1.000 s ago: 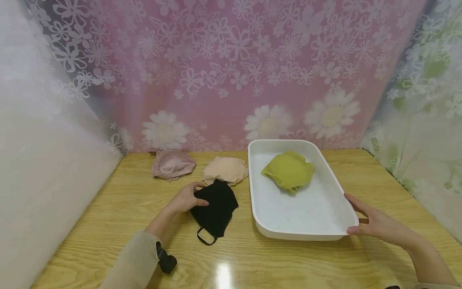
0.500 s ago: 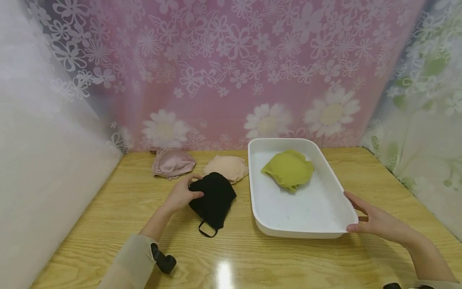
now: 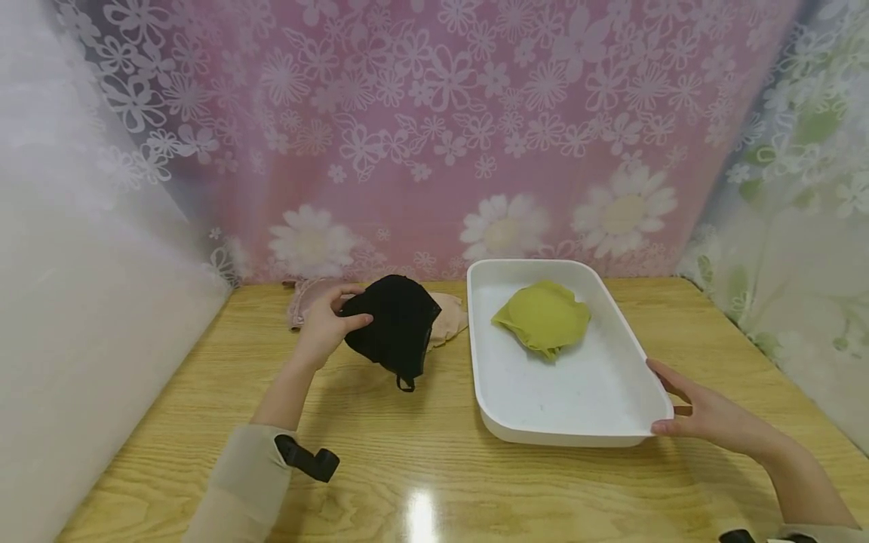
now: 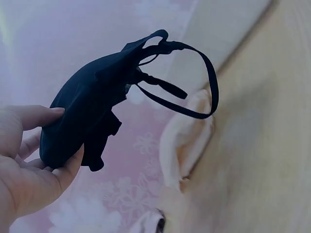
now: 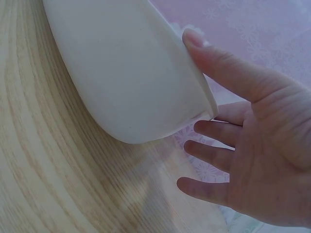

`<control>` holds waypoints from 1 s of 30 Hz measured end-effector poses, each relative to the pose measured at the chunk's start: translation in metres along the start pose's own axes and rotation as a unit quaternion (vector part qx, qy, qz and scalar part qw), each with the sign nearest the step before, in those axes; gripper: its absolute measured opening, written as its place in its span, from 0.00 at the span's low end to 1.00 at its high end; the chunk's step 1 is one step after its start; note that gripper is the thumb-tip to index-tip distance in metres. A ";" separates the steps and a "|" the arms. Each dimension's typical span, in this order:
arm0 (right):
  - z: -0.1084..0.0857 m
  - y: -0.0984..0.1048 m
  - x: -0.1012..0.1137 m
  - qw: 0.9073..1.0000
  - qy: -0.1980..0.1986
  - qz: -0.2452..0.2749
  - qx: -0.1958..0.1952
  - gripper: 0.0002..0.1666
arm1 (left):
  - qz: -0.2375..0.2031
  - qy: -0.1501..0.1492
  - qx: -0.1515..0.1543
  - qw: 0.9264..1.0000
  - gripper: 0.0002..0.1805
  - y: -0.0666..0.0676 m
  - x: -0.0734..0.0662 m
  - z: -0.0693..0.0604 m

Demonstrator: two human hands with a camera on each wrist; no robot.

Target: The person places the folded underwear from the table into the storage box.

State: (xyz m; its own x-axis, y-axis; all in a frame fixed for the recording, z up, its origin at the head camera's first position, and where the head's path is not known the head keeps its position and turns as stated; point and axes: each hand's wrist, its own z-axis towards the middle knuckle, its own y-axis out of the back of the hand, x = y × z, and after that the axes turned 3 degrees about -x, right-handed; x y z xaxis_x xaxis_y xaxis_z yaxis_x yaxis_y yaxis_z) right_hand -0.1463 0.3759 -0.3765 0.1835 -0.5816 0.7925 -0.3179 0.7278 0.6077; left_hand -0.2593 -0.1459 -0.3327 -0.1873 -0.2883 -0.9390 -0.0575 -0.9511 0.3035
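Note:
In the head view my left hand (image 3: 324, 324) holds a black bra (image 3: 394, 320) by one side, raised above the table. Thumb and fingers pinch its folded cup, and a thin strap (image 4: 212, 80) loops out at the far end in the left wrist view. My right hand (image 3: 709, 415) holds the near right corner of a white tray (image 3: 577, 431), thumb and index finger on its rim, the other fingers spread in the right wrist view. A yellow-green bra (image 3: 546, 318) lies inside the tray. Behind the black bra lie a beige bra (image 3: 448, 317) and a pink bra (image 3: 308, 296), both partly hidden.
Everything rests on a wood-grain table (image 3: 380, 467). A pink flowered curtain (image 3: 421, 151) hangs along its back edge, with pale sheets (image 3: 88, 302) at the left and a green-patterned one (image 3: 808, 226) at the right.
My left hand has lifted the black bra off the table and moved it back and slightly left, covering parts of the pink and beige bras. The right hand and tray stay put.

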 end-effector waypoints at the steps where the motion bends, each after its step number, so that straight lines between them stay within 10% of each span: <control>1: 0.000 0.000 0.000 1.000 -0.001 0.001 0.001 0.53 | -0.004 0.001 -0.003 1.000 0.27 0.000 -0.004 0.001; 16: -0.001 0.000 0.001 1.000 0.001 0.015 0.005 0.53 | -0.052 -0.001 0.000 0.999 0.26 -0.016 -0.050 0.025; 30: -0.001 -0.001 0.002 1.000 -0.001 0.013 0.000 0.52 | -0.122 -0.006 0.055 0.991 0.26 -0.067 -0.063 0.048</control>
State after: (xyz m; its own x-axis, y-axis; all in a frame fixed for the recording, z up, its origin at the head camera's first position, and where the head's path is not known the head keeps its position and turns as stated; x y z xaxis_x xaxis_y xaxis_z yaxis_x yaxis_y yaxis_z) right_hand -0.1449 0.3741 -0.3754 0.1731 -0.5640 0.8074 -0.3231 0.7419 0.5875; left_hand -0.2909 -0.0591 -0.2863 -0.1658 -0.0496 -0.9849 -0.2097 -0.9741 0.0843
